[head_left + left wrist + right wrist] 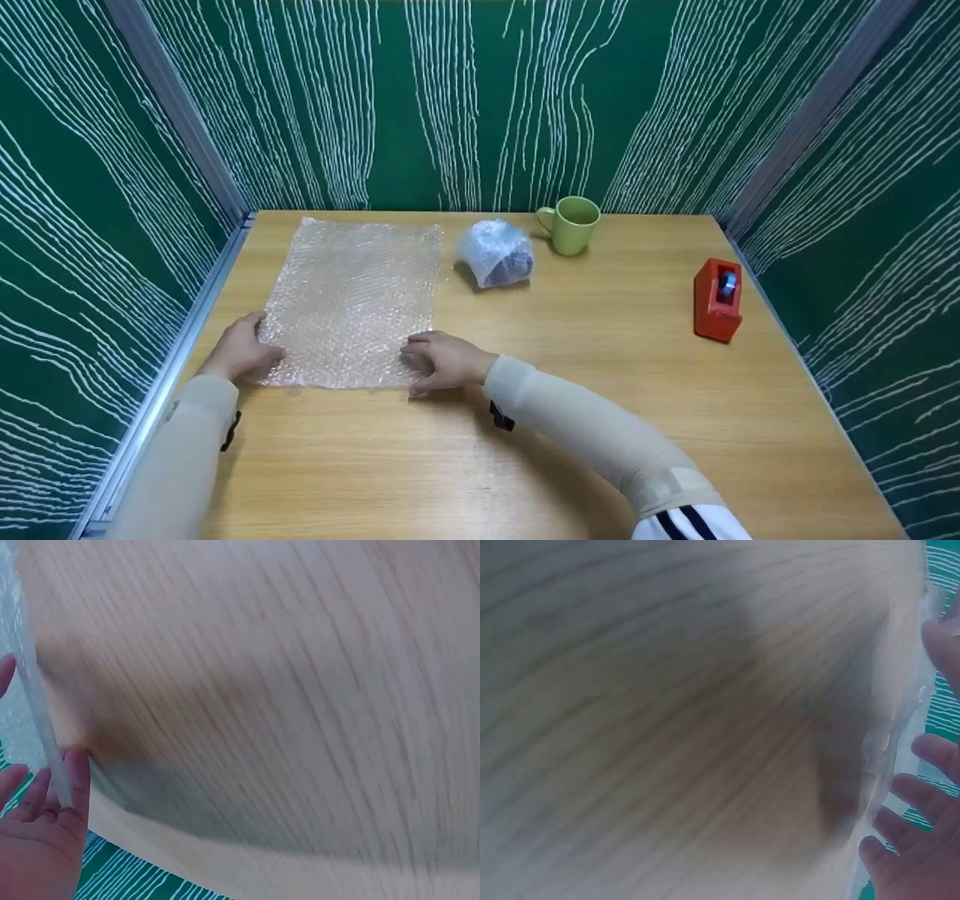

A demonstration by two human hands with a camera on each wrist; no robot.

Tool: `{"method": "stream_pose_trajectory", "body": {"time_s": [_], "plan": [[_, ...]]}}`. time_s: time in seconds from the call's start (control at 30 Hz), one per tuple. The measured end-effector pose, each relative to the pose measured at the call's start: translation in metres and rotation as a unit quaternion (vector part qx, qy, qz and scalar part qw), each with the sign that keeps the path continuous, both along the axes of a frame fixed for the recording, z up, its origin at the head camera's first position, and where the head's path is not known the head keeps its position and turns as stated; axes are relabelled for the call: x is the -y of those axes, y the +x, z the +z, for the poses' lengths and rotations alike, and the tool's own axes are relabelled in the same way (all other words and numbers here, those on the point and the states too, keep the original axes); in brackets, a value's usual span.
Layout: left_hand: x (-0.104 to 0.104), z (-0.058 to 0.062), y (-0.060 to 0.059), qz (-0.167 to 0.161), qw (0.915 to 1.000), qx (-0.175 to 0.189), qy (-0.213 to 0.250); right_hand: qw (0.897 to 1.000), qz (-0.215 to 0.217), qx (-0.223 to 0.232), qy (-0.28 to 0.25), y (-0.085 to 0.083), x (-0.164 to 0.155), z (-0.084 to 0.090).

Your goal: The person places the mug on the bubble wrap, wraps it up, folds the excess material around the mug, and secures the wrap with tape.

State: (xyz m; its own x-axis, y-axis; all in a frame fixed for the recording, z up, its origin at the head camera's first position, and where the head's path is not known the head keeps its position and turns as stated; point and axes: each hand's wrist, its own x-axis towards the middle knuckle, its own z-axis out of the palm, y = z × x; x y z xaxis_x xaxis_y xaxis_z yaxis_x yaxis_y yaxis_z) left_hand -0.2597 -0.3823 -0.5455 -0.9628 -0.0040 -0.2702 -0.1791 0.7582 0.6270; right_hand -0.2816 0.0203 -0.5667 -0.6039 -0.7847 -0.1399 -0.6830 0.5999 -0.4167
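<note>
A clear sheet of bubble wrap lies flat on the left part of the wooden table. At its near left edge is my left hand, fingers loosely extended; in the left wrist view the bubble wrap's edge meets the fingers of that hand. My right hand is at the near right corner of the sheet, fingertips over its edge. The right wrist view has the fingers of this hand spread apart beside the wrap's edge. Neither hand is visibly curled round the sheet.
Behind and right of the sheet sits a bundle wrapped in bubble wrap, something dark inside. A green mug stands at the table's back edge. Far right is a red tape dispenser. Green walls with white lines enclose the table.
</note>
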Motion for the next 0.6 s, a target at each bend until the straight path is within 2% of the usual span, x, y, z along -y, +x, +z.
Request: {"method": "stream_pose_trajectory", "body": {"time_s": [0.1, 0.3, 0.43, 0.6], "plan": [[0.002, 0.003, 0.0, -0.002, 0.9999, 0.011, -0.003, 1.0, 0.003, -0.011, 0.0, 0.001, 0.0, 0.0], [0.007, 0.007, -0.001, 0.017, 0.9989, 0.042, 0.009, 0.999, 0.022, -0.035, -0.014, 0.002, -0.005, -0.002], [0.008, 0.008, -0.003, 0.013, 0.9991, 0.04, 0.009, 0.999, 0.026, -0.029, -0.015, 0.003, -0.011, -0.003], [0.006, 0.01, -0.004, 0.02, 0.9977, 0.065, 0.004, 0.999, 0.035, -0.023, -0.008, 0.005, -0.02, 0.0]]}}
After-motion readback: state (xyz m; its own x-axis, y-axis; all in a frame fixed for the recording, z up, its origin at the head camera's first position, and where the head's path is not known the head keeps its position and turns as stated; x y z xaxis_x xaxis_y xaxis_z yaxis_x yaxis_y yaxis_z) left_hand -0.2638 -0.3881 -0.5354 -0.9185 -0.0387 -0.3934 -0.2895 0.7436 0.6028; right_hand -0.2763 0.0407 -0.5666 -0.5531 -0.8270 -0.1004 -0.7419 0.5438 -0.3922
